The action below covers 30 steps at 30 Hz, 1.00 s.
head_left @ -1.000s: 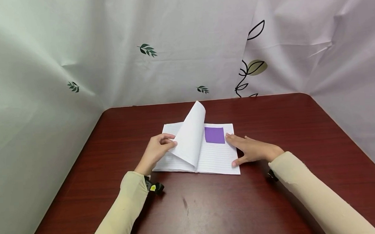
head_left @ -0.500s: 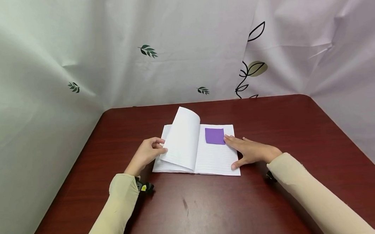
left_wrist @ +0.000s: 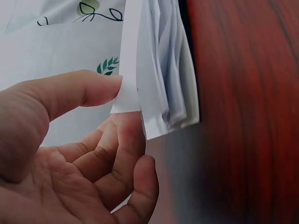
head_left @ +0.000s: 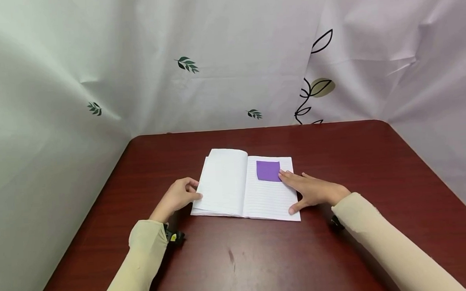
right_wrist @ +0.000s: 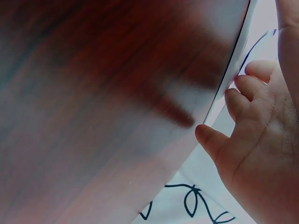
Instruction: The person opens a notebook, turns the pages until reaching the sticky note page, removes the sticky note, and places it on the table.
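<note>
An open notebook point(head_left: 269, 200) with lined white pages lies on the table. A purple sticky note point(head_left: 268, 171) is on the upper part of its right page. At the left edge, my left hand point(head_left: 178, 196) pinches the outer edge of a turned page point(head_left: 224, 179) between thumb and fingers; the left wrist view shows the page corner point(left_wrist: 126, 98) in that pinch, beside the other sheets. My right hand point(head_left: 310, 189) rests with extended fingers on the right page, its fingertips touching the note's right edge. In the right wrist view the fingers point(right_wrist: 247, 88) lie along the notebook's edge.
The dark red wooden table point(head_left: 239, 264) extends on all sides of the notebook. A white curtain point(head_left: 229, 75) with leaf prints hangs behind it and at both sides. Each wrist wears a black device, the left one point(head_left: 174, 236) partly under the sleeve.
My left hand has moved left and slightly toward me, carrying the page over from half raised to nearly flat on the left side. My right hand has stayed almost in place.
</note>
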Motion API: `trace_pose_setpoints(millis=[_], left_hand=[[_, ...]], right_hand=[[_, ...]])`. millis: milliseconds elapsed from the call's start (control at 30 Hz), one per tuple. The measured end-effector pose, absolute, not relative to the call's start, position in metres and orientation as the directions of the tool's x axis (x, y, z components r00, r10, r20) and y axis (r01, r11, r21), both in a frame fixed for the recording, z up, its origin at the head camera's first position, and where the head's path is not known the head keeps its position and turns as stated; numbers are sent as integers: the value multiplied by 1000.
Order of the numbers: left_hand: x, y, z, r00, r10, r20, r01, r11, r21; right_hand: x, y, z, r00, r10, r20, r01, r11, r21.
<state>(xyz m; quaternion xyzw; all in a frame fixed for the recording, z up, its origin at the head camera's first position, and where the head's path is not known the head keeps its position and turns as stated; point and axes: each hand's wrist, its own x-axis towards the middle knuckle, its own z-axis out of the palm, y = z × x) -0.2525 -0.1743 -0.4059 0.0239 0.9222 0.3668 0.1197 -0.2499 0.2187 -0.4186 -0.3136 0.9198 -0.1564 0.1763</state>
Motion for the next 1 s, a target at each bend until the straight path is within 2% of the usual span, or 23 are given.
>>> trace_pose_setpoints(millis=[367,600,1000], left_hand=[[-249,-179,-406,-960,192,-205,12,758,653],[-253,-177,-407,-958,162,-237,-20,786,618],[-253,-177,-410,-956,160,-246,0,837,547]], right_hand=[[-250,221,-419,-741,-628,-237,-520,760,-389],[-252,221,-416,-742,-627,-238,-521,762,-385],[-251,220,-419,-740,-621,-258,-514,770,-379]])
